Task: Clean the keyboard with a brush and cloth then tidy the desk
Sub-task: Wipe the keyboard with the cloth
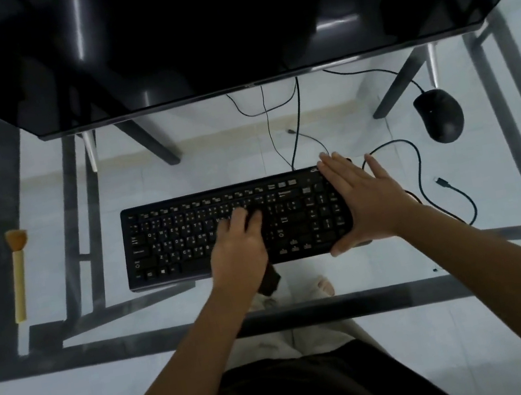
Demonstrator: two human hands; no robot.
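Dark cloth (268,281) on flat black keyboard (189,234)

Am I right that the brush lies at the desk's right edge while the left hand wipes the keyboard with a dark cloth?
Not quite: in the head view the brush lies at the desk's left edge. The left hand does press a dark cloth on the keyboard.

A black keyboard (236,226) is lying flat mid-desk; a dark cloth (268,281) is draping over its near edge; a yellow-handled brush (19,274) is lying far left.

glass desk (76,386) on black frame, pale tiled floor (179,177), dim light
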